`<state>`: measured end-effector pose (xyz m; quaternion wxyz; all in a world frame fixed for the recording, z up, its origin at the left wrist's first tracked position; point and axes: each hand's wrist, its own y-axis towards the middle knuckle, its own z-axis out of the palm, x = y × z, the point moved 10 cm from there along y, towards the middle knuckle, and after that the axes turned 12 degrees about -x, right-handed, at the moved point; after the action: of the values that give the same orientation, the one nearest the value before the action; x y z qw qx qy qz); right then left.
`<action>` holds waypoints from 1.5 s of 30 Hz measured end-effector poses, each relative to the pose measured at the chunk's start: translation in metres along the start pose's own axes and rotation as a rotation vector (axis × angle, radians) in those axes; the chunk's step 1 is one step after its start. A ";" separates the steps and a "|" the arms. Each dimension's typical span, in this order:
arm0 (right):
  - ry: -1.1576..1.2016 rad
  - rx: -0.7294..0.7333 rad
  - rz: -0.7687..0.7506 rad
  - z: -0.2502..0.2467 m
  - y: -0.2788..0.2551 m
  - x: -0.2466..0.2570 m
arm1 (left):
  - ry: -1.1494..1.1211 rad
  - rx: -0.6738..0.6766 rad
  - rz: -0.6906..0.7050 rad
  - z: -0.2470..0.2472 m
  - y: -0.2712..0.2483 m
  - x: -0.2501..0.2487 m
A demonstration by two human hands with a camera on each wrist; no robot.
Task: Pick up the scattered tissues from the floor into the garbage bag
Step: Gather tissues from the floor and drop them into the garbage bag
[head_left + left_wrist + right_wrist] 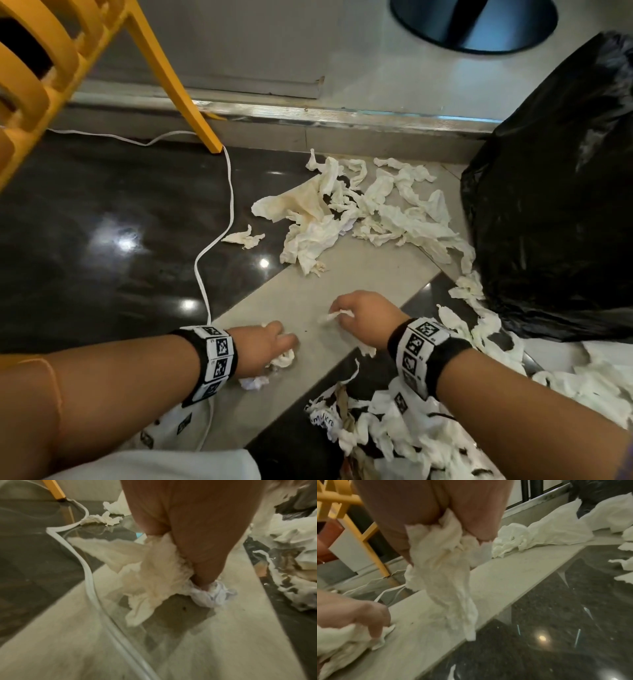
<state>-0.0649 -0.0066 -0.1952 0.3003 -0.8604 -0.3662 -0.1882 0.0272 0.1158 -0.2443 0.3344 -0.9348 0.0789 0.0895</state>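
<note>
Down low over the pale tile strip [308, 298], both hands at work. Left hand [263, 346], fingers curled round a crumpled wad of tissue [150, 574], gripping it against the floor; fingertips pressed into a smaller whitish scrap [212, 596] on the tile, as seen from the left wrist. Forearm stretched forward from the lower left, wrist wrapped in a marker band [212, 359], palm turned down. Right hand [366, 318] closed round a long strip of tissue [447, 574], pinched between thumb and curled fingers, its tail hanging to the tile edge in the right wrist view. Right forearm angled in from the lower right, back of the hand up, wrist also banded.

Ahead, beyond both hands, a loose heap of scattered tissues [359, 212] spread over the dark polished floor and the pale strip. More torn pieces [479, 322] trailing along the foot of the black garbage bag [555, 192], standing at the right and well apart from the left hand. Another litter of tissue [394, 428] under the right forearm. White cable [219, 236] snaking from a yellow chair leg [185, 92] back toward the left wrist.
</note>
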 end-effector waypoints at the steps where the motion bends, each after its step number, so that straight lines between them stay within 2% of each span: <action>1: -0.003 0.005 0.006 -0.003 0.000 0.000 | 0.000 0.021 0.014 -0.001 0.002 -0.001; 5: -0.093 0.103 -0.077 0.012 -0.010 0.019 | 0.066 0.068 0.056 -0.010 0.006 0.000; 8: -0.239 0.223 -0.302 0.046 -0.031 0.052 | -0.002 -0.064 0.019 -0.029 0.007 0.007; 12: -0.453 0.564 -0.591 0.106 -0.086 0.062 | -0.100 -0.232 -0.031 -0.052 0.001 0.021; 14: -0.529 0.587 -0.647 0.118 -0.100 0.057 | -0.058 -0.235 -0.056 -0.053 -0.004 0.026; 17: -0.526 0.485 -0.625 0.112 -0.095 0.054 | -0.033 -0.100 -0.061 -0.028 -0.013 0.028; 21: -0.464 0.334 -0.458 0.086 -0.063 0.042 | -0.030 0.103 -0.002 0.013 -0.028 0.016; 25: -0.173 0.129 -0.155 0.038 -0.030 0.024 | 0.080 0.106 0.057 0.016 -0.026 -0.003; 27: -0.106 0.038 -0.079 0.016 -0.020 0.017 | 0.122 0.118 0.055 0.008 -0.023 -0.006; 30: -0.097 -0.056 0.007 -0.009 -0.009 0.006 | 0.124 0.076 0.030 -0.014 -0.017 -0.006; 34: -0.021 -0.140 0.190 -0.032 -0.007 -0.018 | 0.120 -0.072 -0.052 -0.045 -0.009 0.005; 38: 0.111 -0.259 0.334 -0.049 -0.011 -0.040 | 0.066 -0.135 -0.098 -0.053 -0.007 0.012; 43: 0.431 -0.351 0.387 -0.055 -0.010 -0.047 | 0.079 -0.113 -0.065 -0.047 -0.006 0.012; 45: 0.394 -0.318 0.353 -0.052 -0.008 -0.044 | 0.038 -0.114 -0.081 -0.048 -0.004 0.013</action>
<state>-0.1050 -0.0591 -0.1773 0.2553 -0.8937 -0.1120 -0.3515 0.0457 0.0873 -0.2080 0.2825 -0.9563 0.0424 0.0624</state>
